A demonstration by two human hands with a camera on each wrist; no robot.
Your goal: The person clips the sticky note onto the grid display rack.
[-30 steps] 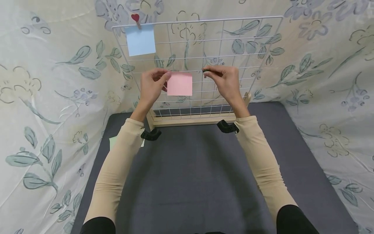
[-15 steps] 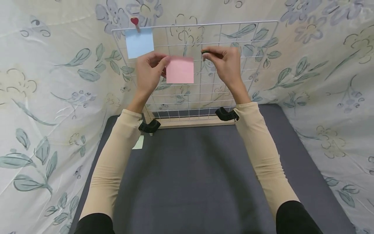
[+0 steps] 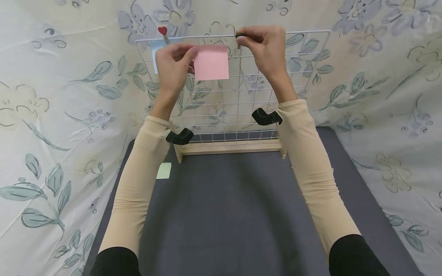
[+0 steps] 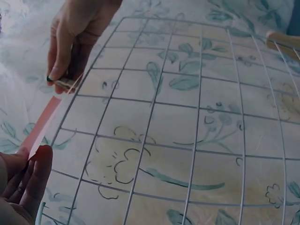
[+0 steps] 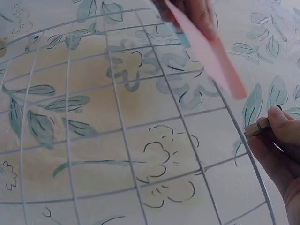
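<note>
- Head view: the step in hand looks like placing the pink note [image 3: 211,63] at the top rail of the grid [image 3: 307,31], ready to be clipped there.
- The left hand [image 3: 174,69] is closed in a pinch on the note's left edge, thumb on the near side; the note hangs flat, facing the wearer, just to that hand's right.
- The right hand [image 3: 267,50] pinches a small clip [image 3: 238,46], its free end pointing down, to the right of the note and apart from it.
- The blue note [image 3: 155,51] is at the grid's left end under the heart clip [image 3: 163,30], partly behind the left hand; the green note [image 3: 164,171] lies on the table, on the nearer left.
- Left wrist view: the pink note shows as a narrow strip running from the left hand's fingertips towards the clip, alongside the rail; it is too dim and slanted to tell whether paper touches wire.
- Right wrist view: thumb and finger hold the clip just beside the rail, with a gap between it and the note.
- The next move probably calls for lining up the note's top edge with the rail, then opening the clip over both.
</note>
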